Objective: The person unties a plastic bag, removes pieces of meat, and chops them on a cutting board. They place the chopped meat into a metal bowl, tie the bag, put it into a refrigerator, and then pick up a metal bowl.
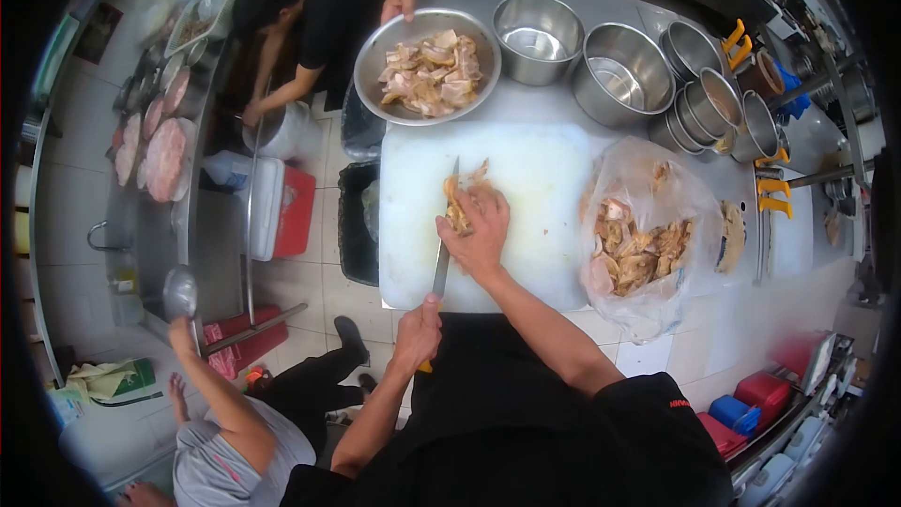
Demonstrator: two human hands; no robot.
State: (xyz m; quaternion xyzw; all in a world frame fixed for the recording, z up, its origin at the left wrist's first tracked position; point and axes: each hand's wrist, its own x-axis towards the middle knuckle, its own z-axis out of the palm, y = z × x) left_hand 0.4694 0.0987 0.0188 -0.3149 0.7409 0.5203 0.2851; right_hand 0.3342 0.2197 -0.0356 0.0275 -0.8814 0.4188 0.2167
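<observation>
My left hand point(416, 336) grips the yellow handle of a long knife point(441, 268), its blade pointing away from me across the white cutting board point(544, 272). On the board, my right hand point(481, 227) presses down on a piece of brownish meat point(457, 214), fingers bent over it beside the blade. The fingers hide part of the meat. Right of the board lies a clear plastic bag point(648, 314) full of similar meat pieces. At the board's far edge, a steel bowl point(493, 84) contains pale cut pieces, and another person's hand point(400, 2) holds its rim.
Several steel pots point(624, 75) stand at the back right, near yellow-handled tools point(774, 195). A black bin point(358, 225) is left of the board. One co-worker in black point(328, 28) bends at far left; another in grey point(225, 451) is at lower left, holding a ladle point(180, 291).
</observation>
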